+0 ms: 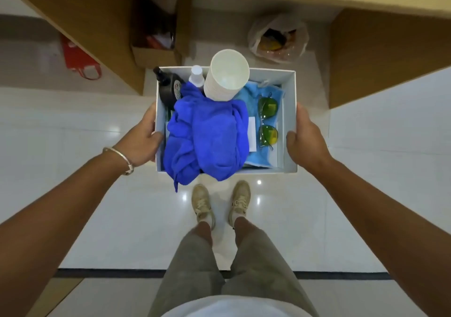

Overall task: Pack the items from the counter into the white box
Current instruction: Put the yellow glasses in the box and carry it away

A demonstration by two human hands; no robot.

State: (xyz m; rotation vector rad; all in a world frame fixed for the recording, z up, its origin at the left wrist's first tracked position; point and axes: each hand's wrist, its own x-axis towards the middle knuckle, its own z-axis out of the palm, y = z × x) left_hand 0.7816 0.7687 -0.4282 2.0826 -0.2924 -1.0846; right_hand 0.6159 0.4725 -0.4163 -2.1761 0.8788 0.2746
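White box (290, 121): held in the air above the tiled floor (73, 194), between the two hands, its open top turned to the camera.
Left hand (144, 141): pressed against the box's left wall; the thumb is hooked over the rim near the wall's middle, while the fingers are curled down the outer side and partly hidden, clamped on the box.
Right hand (307, 141): pressed against the box's right wall; the thumb lies along the rim, and the fingers are wrapped around the outside and under, out of sight, closed on the box.
Bracelet (122, 160): a metal band is worn on the left wrist.
Blue towel (205, 136): bunched in the left and middle part of the box, with one corner hanging over the near wall.
Paper cup stack (227, 77): stood upright at the far side, rising above the rim, touching the towel.
White bottle (197, 75): seen just left of the cups, cap upward.
Black bottle (168, 87): lodged in the far left corner.
Green-lensed glasses (268, 121): laid on the light blue face masks (258, 155) in the right part, just inside the right wall.
Shoes (222, 204): seen on the floor below the box.
Cardboard box (156, 55): stood on the floor beyond the white box, near a plastic bag (278, 38).
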